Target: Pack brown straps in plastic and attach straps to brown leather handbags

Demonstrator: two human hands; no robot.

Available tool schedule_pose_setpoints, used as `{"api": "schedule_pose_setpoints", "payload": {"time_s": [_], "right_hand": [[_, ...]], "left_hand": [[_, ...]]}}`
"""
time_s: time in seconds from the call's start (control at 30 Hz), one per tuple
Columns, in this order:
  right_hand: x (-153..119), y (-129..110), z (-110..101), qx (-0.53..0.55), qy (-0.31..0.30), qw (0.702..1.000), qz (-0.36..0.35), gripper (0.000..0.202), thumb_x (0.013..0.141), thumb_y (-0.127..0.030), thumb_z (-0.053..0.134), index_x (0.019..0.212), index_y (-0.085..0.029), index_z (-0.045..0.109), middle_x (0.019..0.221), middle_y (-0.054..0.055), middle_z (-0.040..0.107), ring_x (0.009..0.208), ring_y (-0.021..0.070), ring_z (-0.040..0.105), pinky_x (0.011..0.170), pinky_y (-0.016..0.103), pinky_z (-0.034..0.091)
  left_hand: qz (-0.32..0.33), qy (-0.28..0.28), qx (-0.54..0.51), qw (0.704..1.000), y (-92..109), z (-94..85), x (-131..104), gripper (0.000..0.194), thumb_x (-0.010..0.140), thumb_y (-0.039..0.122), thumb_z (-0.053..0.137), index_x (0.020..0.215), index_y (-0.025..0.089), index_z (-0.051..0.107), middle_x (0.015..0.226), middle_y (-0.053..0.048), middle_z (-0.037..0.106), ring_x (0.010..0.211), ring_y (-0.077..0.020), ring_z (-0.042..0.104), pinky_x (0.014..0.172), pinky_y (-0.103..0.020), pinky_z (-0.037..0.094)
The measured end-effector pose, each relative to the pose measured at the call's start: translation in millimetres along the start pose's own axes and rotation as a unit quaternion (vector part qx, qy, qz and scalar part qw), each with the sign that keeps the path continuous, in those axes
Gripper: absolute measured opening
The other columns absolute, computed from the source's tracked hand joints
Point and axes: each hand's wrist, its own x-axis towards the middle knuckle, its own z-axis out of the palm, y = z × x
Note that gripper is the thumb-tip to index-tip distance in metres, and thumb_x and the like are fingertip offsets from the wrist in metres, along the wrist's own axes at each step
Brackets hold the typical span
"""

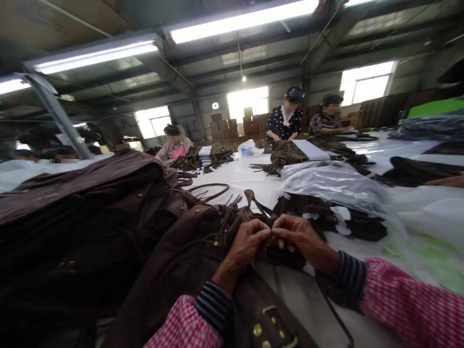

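Note:
My left hand (250,240) and my right hand (295,237) meet near the middle of the view, thumbs and fingertips pinched together almost touching. What they pinch is too small and dark to make out. Under and around them lies a dark brown bag (203,241) with thin straps and brass studs. A brown strap loop (255,200) rises just behind my fingers. Below my hands, a brown piece with brass fittings (268,309) extends toward the bottom edge.
A large heap of brown bags (90,208) fills the left. Clear plastic (333,183) covers dark pieces at right. Beyond, piles of dark straps (290,153) lie on the white table (232,175). Several people work across it; someone's hand (449,181) shows at the right edge.

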Motion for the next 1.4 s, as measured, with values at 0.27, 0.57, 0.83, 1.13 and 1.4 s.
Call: {"api": "schedule_pose_setpoints", "payload": {"time_s": [0.27, 0.57, 0.83, 1.13, 1.4], "right_hand": [[0, 4, 6, 0.000, 0.015, 1.000, -0.019, 0.039, 0.075, -0.049, 0.083, 0.081, -0.015, 0.066, 0.067, -0.001, 0.067, 0.050, 0.0087, 0.057, 0.039, 0.015, 0.038], [-3, -1, 5, -0.005, -0.008, 1.000, -0.016, 0.039, 0.076, -0.050, 0.082, 0.077, -0.015, 0.064, 0.059, -0.002, 0.063, 0.046, 0.0072, 0.052, 0.040, 0.016, 0.037], [2, -11, 5, -0.025, 0.011, 0.999, -0.020, 0.036, 0.075, -0.047, 0.079, 0.078, -0.015, 0.063, 0.065, -0.001, 0.066, 0.048, 0.0082, 0.054, 0.039, 0.017, 0.034], [-52, -67, -55, -0.381, -0.036, 0.920, -0.086, 0.030, 0.089, -0.048, 0.065, 0.092, -0.018, 0.069, 0.080, 0.003, 0.068, 0.071, 0.0178, 0.062, 0.063, 0.029, 0.045], [-105, -27, -55, -0.519, -0.103, 0.844, -0.088, 0.040, 0.091, -0.025, 0.055, 0.130, -0.019, 0.056, 0.115, 0.011, 0.069, 0.104, 0.0264, 0.067, 0.088, 0.035, 0.047]], "left_hand": [[-0.025, -0.011, 0.010, 1.000, -2, -2.3, 2, 0.031, 0.073, 0.041, 0.075, 0.076, 0.013, 0.063, 0.067, -0.002, 0.064, 0.055, -0.0094, 0.056, 0.053, -0.020, 0.045], [-0.025, -0.013, 0.017, 0.999, -6, -3.4, 1, 0.033, 0.075, 0.044, 0.075, 0.078, 0.013, 0.064, 0.068, -0.002, 0.065, 0.054, -0.0094, 0.055, 0.050, -0.020, 0.044], [0.027, 0.035, 0.089, 0.995, 2, 3.9, -2, 0.030, 0.079, 0.041, 0.071, 0.080, 0.012, 0.066, 0.069, -0.003, 0.065, 0.058, -0.0100, 0.055, 0.055, -0.021, 0.044], [0.157, 0.001, 0.308, 0.938, 44, 8.5, -25, 0.035, 0.089, 0.020, 0.063, 0.123, 0.024, 0.061, 0.128, -0.007, 0.062, 0.113, -0.0228, 0.064, 0.091, -0.035, 0.053], [0.100, -0.241, 0.612, 0.746, 83, 30.9, -82, 0.029, 0.101, 0.050, 0.056, 0.112, 0.026, 0.066, 0.103, 0.000, 0.071, 0.098, -0.0206, 0.063, 0.095, -0.036, 0.041]]}}
